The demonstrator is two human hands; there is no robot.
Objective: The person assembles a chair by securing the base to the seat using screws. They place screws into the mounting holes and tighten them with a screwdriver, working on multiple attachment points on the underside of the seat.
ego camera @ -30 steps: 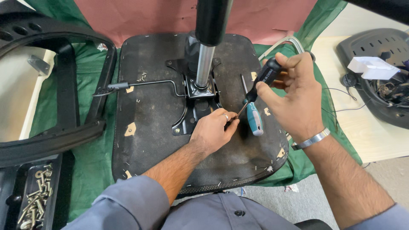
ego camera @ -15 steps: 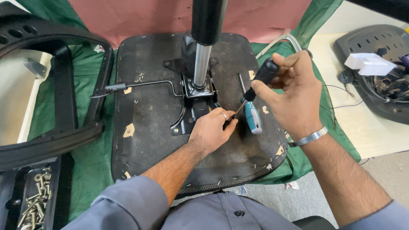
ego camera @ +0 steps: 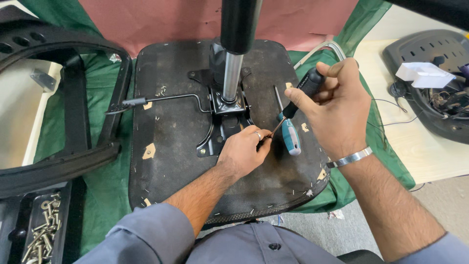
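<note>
R hand (ego camera: 337,110) seen wrapped round black-handled screwdriver (ego camera: 305,90), tip angled down to L hand (ego camera: 242,154). L fingers pinched at tip, on upturned seat base (ego camera: 166,146) beside mech plate (ego camera: 217,137). 2nd, teal-handled screwdriver (ego camera: 290,137) lay alongside.

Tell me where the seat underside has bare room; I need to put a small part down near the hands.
Free: the seat underside between the lever rod and its near edge, left of the left hand. Crowded: the metal plate under the column, and right of it, where the right hand works a black-handled screwdriver over a teal-handled one.
</note>
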